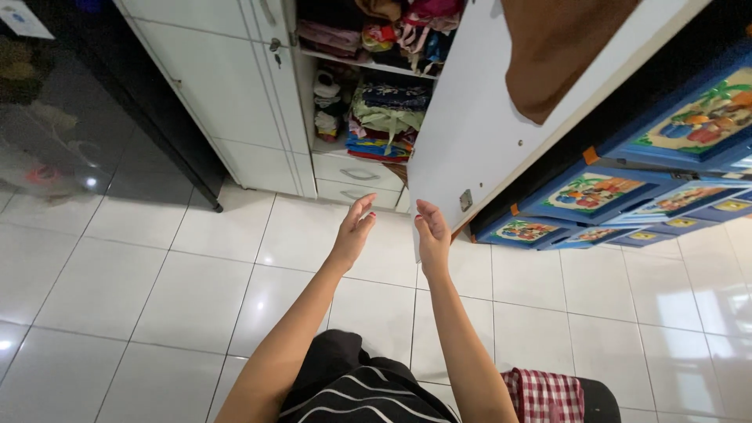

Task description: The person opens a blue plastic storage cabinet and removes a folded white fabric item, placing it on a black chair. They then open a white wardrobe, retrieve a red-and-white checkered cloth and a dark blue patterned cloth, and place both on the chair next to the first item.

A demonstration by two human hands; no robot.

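Both my hands are raised and empty in front of the open white wardrobe door [478,117].

My left hand [354,229] and right hand [432,233] are open, palms facing each other, gripping nothing; the right one sits just beside the door's lower corner, at about 1 o'clock from it. Folded colourful clothes [388,117] are stacked on the wardrobe shelf at 12 o'clock, well apart from both hands. Blue plastic drawers with picture fronts [595,196] stand at 3 o'clock behind the door. I judge the risk to be the door: it could swing against my right knuckles, or a loose stack could slide off the shelf onto the white glossy floor tiles [117,282].
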